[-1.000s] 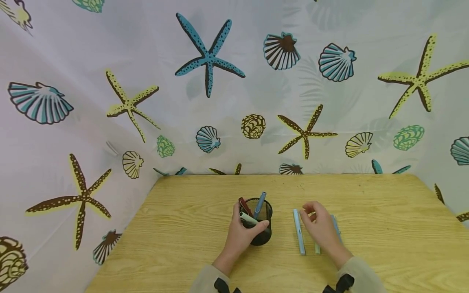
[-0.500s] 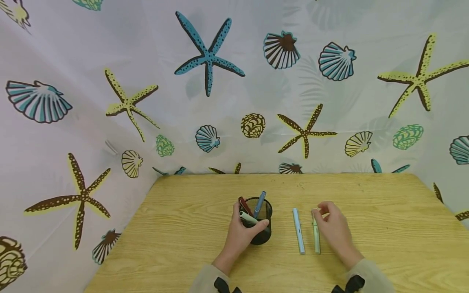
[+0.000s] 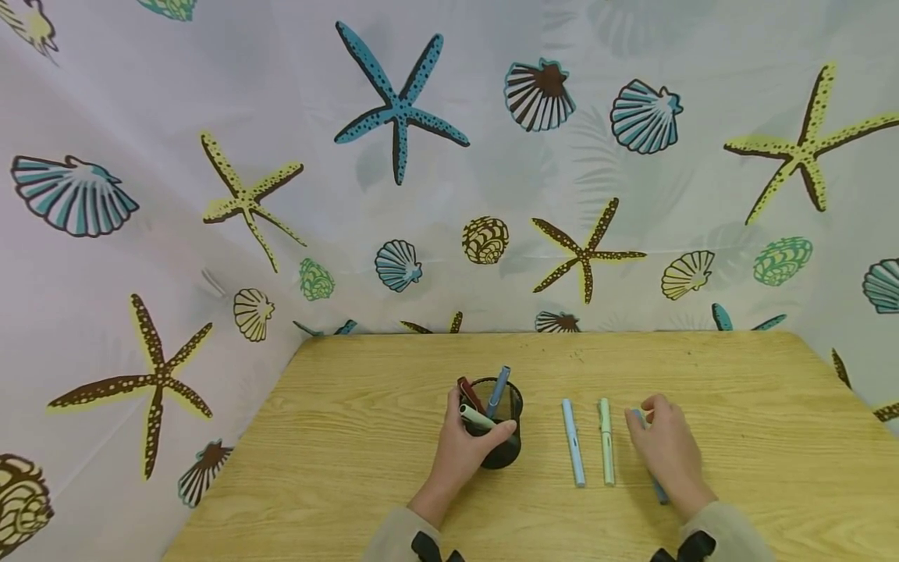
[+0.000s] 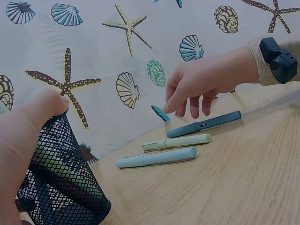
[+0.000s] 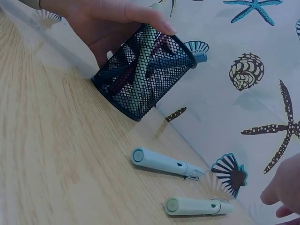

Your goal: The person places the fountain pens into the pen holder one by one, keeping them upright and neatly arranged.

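Darker blue pen (image 4: pixel 204 124) lay on the desk (image 3: pixel 351 437) at about three o'clock from the mesh cup (image 3: pixel 504 456), past the light-blue pen (image 3: pixel 573 443) and green pen (image 3: pixel 607 445). Your right hand (image 3: pixel 669 446) hung over the darker one, fingers relaxed; your left hand (image 3: pixel 460 449) gripped the cup.

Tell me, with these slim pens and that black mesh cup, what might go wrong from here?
The slim dark blue pen lies under the right hand, so a fumbled grasp might roll it away. The black cylindrical mesh cup is gripped by the left hand; a jerk there could tip it, perhaps spilling the pale green pen leaning inside.
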`<action>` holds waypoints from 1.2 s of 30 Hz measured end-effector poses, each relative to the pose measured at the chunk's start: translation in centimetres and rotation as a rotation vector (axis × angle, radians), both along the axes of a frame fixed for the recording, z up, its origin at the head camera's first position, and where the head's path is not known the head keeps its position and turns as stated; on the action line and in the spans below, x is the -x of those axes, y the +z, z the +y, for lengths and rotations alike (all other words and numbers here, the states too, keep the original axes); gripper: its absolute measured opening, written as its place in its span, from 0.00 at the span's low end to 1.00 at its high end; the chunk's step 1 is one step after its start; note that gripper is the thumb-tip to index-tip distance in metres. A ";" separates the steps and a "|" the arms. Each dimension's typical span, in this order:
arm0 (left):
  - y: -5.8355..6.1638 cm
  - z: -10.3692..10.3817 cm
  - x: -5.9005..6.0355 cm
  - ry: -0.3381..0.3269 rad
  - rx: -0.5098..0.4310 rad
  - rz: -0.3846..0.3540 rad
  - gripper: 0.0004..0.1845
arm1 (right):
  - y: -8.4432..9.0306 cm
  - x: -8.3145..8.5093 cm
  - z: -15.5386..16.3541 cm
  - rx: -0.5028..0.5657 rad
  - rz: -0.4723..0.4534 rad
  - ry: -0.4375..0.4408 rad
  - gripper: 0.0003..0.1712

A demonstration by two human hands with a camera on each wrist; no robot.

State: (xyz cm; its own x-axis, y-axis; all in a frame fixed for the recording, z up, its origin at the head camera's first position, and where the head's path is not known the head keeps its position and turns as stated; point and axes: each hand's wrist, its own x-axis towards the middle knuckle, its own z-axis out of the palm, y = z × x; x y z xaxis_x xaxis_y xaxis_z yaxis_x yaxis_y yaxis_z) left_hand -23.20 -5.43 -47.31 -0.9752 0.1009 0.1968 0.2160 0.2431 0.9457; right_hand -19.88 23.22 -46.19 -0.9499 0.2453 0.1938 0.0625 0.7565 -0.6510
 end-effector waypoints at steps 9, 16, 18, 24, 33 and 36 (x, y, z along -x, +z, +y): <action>0.0 0.1 -0.1 0.006 0.003 0.016 0.50 | -0.1 0.0 0.4 -0.073 -0.205 -0.023 0.25; -0.1 0.1 -0.1 0.013 0.012 0.007 0.52 | -0.5 0.1 0.5 -0.082 -0.235 -0.036 0.22; -0.1 0.0 -0.1 0.013 0.009 0.006 0.53 | -0.6 0.2 0.4 -0.091 -0.241 -0.031 0.21; -0.1 0.0 0.0 0.016 0.017 0.003 0.53 | -0.9 0.3 0.4 -0.116 -0.251 -0.028 0.15; -0.1 0.0 -0.1 0.021 0.021 -0.001 0.54 | -0.8 0.5 0.4 -0.124 -0.249 0.002 0.10; -0.1 0.0 0.0 0.019 0.020 -0.008 0.54 | -0.9 0.5 0.4 -0.127 -0.238 0.008 0.09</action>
